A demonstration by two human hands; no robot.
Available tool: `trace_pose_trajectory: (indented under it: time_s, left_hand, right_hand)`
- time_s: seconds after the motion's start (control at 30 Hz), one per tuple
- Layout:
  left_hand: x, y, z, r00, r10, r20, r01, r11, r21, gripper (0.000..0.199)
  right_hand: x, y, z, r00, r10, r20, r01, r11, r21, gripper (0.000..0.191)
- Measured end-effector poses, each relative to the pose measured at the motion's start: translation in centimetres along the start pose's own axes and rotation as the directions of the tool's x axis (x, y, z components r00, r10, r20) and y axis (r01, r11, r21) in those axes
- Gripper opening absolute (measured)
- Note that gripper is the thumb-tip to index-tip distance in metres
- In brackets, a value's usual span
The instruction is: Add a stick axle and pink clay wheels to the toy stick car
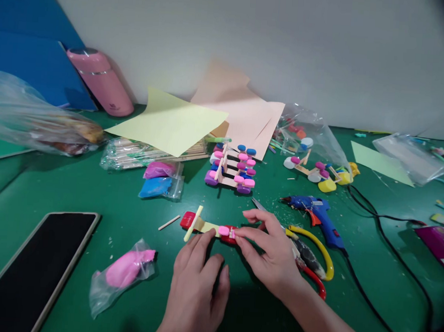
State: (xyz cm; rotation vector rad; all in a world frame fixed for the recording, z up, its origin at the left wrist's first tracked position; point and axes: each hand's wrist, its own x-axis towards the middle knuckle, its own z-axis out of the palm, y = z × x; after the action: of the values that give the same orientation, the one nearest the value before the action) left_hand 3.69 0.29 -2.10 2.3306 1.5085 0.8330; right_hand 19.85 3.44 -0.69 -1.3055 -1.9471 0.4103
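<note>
A small stick model with red clay ends and a pale yellow crosspiece lies on the green table in front of me. My left hand rests palm down, its fingertips on the near edge of the model's strip. The thumb and index finger of my right hand pinch a small pink clay piece at the model's right end, beside a pink oval. A short loose stick lies to the left. Behind stands a group of similar models with purple, pink and blue clay.
Pliers lie beside my right forearm, with a blue glue gun and its cable beyond. A phone and bagged pink clay are on the left. Bagged sticks, papers and a pink bottle stand farther back.
</note>
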Motion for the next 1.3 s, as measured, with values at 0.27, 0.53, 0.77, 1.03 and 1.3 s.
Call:
trace_pose_trajectory:
  time_s: [0.27, 0.53, 0.77, 1.03, 1.3]
  left_hand:
    - [0.09, -0.04, 0.08, 1.000, -0.002, -0.003, 0.001, 1.000, -0.016, 0.013]
    - [0.08, 0.04, 0.12, 1.000, -0.004, -0.012, 0.004, 1.000, -0.019, 0.012]
    - [0.04, 0.03, 0.11, 1.000, -0.006, -0.015, 0.006, 1.000, -0.009, 0.012]
    - [0.16, -0.02, 0.09, 1.000, -0.003, -0.020, 0.003, 1.000, -0.013, 0.012]
    - [0.13, 0.07, 0.07, 1.000, -0.008, -0.029, 0.008, 1.000, 0.008, 0.013]
  right_hand:
    - [0.18, -0.12, 0.20, 1.000, 0.021, -0.003, -0.021, 1.000, 0.010, 0.014]
    - [0.32, -0.20, 0.38, 1.000, 0.021, 0.006, -0.021, 0.999, 0.027, 0.014]
    - [0.31, -0.25, 0.28, 0.999, 0.034, 0.004, -0.034, 0.999, 0.022, 0.014]
    - [-0.24, 0.14, -0.11, 0.991, 0.134, -0.023, -0.131, 0.988, 0.086, 0.015]
    - [0.43, -0.04, -0.11, 0.951, 0.301, 0.066, -0.308, 0.930, 0.198, 0.017]
